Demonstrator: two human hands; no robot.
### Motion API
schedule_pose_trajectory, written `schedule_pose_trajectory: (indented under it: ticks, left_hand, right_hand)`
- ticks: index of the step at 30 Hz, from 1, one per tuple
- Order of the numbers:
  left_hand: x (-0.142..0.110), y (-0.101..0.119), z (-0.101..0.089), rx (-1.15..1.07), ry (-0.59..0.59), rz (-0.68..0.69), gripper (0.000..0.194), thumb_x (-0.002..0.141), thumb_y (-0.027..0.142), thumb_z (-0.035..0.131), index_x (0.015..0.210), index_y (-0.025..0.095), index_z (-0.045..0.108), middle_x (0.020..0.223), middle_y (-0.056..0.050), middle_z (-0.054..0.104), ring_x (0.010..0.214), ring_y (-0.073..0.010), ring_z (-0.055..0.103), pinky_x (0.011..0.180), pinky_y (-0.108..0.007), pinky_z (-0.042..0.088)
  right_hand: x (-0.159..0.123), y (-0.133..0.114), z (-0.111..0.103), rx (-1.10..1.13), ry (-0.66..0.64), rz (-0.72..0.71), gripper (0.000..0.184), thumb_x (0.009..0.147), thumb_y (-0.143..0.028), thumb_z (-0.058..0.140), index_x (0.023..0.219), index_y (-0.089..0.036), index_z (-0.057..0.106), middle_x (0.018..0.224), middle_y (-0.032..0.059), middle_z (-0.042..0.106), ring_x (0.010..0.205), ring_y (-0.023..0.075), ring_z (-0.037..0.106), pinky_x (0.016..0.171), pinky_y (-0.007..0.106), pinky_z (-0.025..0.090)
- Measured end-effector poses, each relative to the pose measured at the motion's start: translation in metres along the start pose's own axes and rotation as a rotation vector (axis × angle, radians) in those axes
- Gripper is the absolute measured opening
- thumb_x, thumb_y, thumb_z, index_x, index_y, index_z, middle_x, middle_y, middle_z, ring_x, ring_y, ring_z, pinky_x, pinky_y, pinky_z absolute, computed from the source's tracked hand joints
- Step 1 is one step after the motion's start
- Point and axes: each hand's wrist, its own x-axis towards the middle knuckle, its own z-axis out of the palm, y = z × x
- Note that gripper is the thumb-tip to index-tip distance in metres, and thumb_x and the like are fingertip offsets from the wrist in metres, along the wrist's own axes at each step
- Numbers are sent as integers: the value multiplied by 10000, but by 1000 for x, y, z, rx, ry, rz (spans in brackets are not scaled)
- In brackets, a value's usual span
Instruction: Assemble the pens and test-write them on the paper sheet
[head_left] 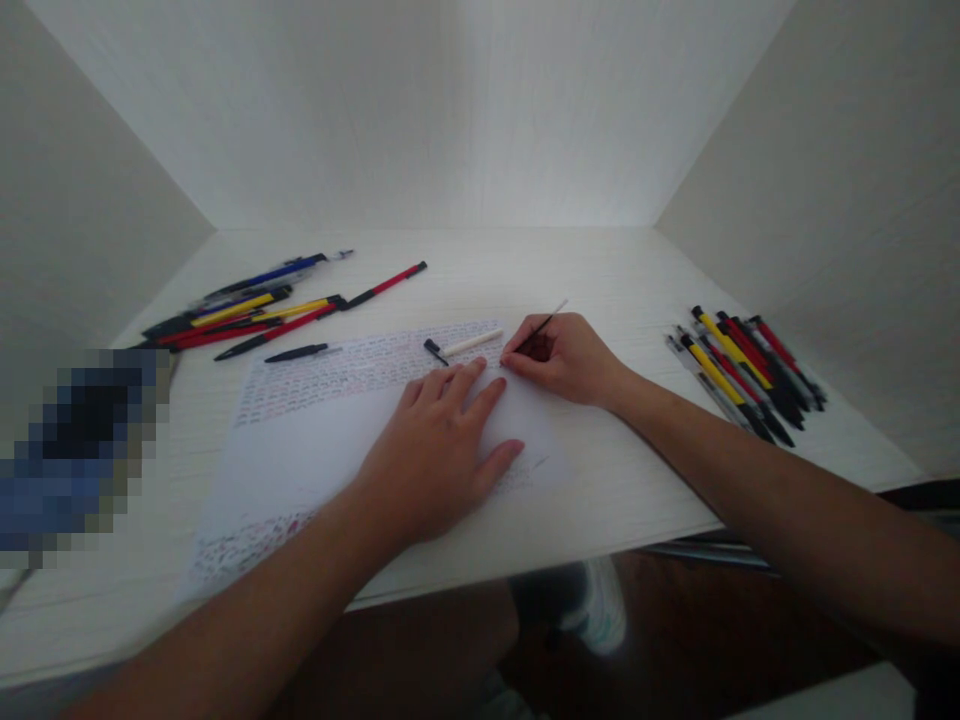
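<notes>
My right hand pinches a thin dark pen refill between thumb and fingers. The refill slants up to the right, and its lower end is at the paper's upper right part. Flat on the sheet of paper lies my left hand, fingers spread and holding nothing. Just beyond its fingertips are a white pen barrel and a small black clipped pen part. Rows of small handwriting in dark and red ink cover the paper's top and bottom bands. A black pen rests across the upper left edge.
Several blue, yellow and red pens lie in a loose pile at the back left. Another group of pens sits at the right. White panels enclose the white table at the back and sides. A blurred-out patch covers the left edge.
</notes>
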Motion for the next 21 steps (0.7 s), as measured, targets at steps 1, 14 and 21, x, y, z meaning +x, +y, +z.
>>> schedule_pose_trajectory:
  ticks: [1, 14, 21]
  left_hand:
    - [0, 0, 0, 1, 0, -2, 610, 982, 537, 421, 1440, 137, 467, 1524, -162, 380, 1314, -380, 394, 1076, -564, 355]
    - [0, 0, -2, -19, -6, -10, 592, 983, 531, 424, 1430, 146, 476, 1536, -167, 365, 1321, -372, 396, 1085, -564, 344]
    - [-3, 6, -2, -52, 97, -19, 556, 938, 542, 543, 1317, 136, 567, 1449, -152, 472, 1279, -321, 444, 1106, -477, 342]
  right_hand:
    - [0, 0, 0, -2, 2, -2, 146, 790, -306, 703, 798, -160, 716, 733, 44, 691, 674, 159, 592, 623, 275, 459]
    - [4, 4, -7, 219, 127, 104, 192, 745, -320, 763, 779, -142, 700, 675, 47, 690, 606, 152, 618, 557, 269, 490]
    - [11, 7, -13, 323, 325, 189, 259, 711, -402, 822, 785, -185, 699, 713, 65, 714, 612, 172, 650, 570, 298, 544]
